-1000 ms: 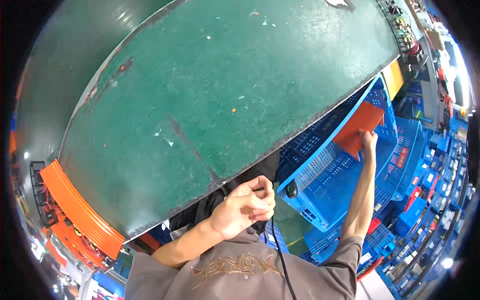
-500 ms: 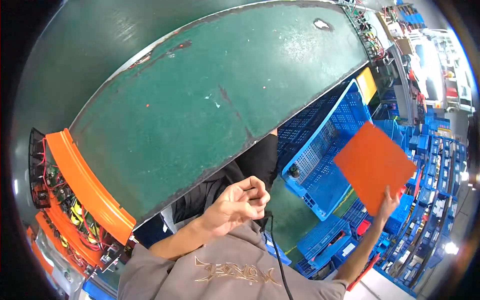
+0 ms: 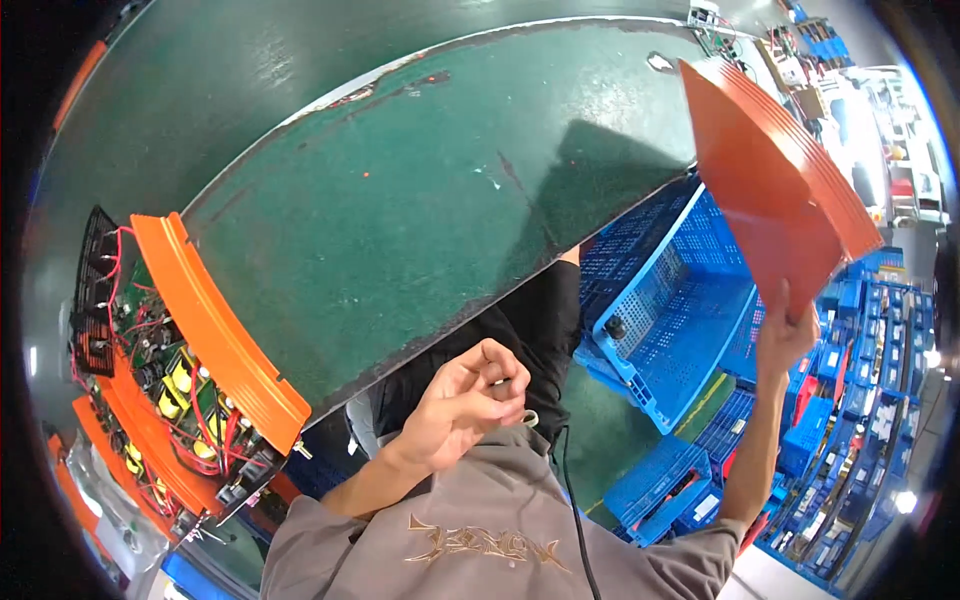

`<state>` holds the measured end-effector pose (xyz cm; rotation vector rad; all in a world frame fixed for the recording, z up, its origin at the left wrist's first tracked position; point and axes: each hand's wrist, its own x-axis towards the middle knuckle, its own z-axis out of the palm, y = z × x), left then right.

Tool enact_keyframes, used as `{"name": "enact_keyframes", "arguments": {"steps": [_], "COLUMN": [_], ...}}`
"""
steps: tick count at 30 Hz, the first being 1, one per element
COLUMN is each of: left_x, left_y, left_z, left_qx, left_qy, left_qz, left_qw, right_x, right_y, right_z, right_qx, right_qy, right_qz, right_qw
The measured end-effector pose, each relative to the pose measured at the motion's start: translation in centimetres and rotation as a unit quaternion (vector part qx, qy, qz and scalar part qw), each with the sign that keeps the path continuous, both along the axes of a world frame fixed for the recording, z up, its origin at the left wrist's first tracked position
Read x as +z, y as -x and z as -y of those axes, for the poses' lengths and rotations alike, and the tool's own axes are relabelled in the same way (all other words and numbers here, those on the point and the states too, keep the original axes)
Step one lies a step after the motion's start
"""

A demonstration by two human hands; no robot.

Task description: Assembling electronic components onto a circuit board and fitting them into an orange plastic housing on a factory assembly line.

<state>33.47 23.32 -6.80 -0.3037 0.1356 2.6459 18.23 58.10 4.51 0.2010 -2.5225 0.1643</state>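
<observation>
The right hand (image 3: 785, 340) grasps the lower edge of an orange panel (image 3: 755, 200); the left hand (image 3: 465, 410), farther from it, is curled, and whether it holds anything cannot be told. The panel extends from the right hand away from the body, its ribbed side slanting from upper left to lower right, masking part of the crate (image 3: 690, 320) and the table's (image 3: 430, 220) corner.

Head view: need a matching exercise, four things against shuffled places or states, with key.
1. Right hand
2. Left hand
3. Large blue crate
4. Open orange units with red wires

A. At the left end of the green table
B. Curled, in front of the body
C. Gripping an orange panel
D. By the table's near edge, on the right

Pairs: 1-C; 2-B; 3-D; 4-A
</observation>
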Motion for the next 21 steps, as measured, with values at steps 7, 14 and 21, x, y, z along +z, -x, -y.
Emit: {"name": "enact_keyframes", "arguments": {"steps": [7, 14, 21], "left_x": [0.0, 0.4, 0.5], "left_y": [-2.0, -1.4, -0.8], "left_z": [1.4, 1.6, 1.5], "left_qx": [0.141, 0.191, 0.176], "left_qy": [0.129, 0.186, 0.197], "left_qz": [-0.029, -0.039, -0.011], "left_qw": [0.981, 0.963, 0.964], "right_x": [-2.3, -5.5, -9.6], "right_y": [4.6, 6.7, 6.2], "right_z": [5.6, 7.3, 7.0], "right_qx": [0.322, 0.335, 0.29], "right_qy": [-0.159, -0.244, -0.195], "right_qz": [0.022, 0.106, 0.195], "right_qw": [0.933, 0.904, 0.917]}}
